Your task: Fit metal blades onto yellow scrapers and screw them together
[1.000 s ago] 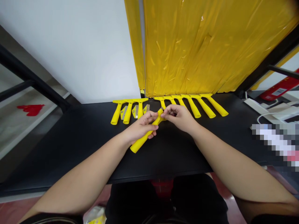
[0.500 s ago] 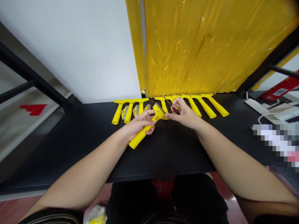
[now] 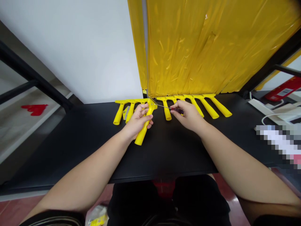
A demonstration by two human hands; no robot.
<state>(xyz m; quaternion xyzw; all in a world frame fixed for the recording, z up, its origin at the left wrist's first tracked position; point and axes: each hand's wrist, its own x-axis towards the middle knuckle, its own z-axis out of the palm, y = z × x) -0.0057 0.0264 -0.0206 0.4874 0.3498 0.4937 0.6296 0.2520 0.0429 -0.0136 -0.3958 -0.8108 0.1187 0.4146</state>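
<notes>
My left hand point(image 3: 138, 121) is shut around a yellow plastic scraper point(image 3: 145, 128), whose long handle points toward me and whose head is near the back of the table. My right hand point(image 3: 185, 114) pinches a thin screwdriver point(image 3: 163, 106), mostly hidden by my fingers at its grip. Its metal shaft reaches left to the scraper head. Further yellow scrapers point(image 3: 208, 108) lie in a row at the back, to the right of my right hand, and others point(image 3: 119, 112) lie to the left. A metal blade point(image 3: 125, 112) lies among the left ones.
The black table point(image 3: 164, 157) runs under my arms, with its front edge just past them. A yellow plastic sheet point(image 3: 199, 47) hangs behind the scrapers beside a white wall point(image 3: 82, 47). A white power strip point(image 3: 260, 106) and cables lie at the right, beside a pixelated patch point(image 3: 277, 141).
My left hand has moved left and turned the scraper more upright. My right hand has moved right, and the screwdriver shaft now lies nearly level, its tip at the scraper head.
</notes>
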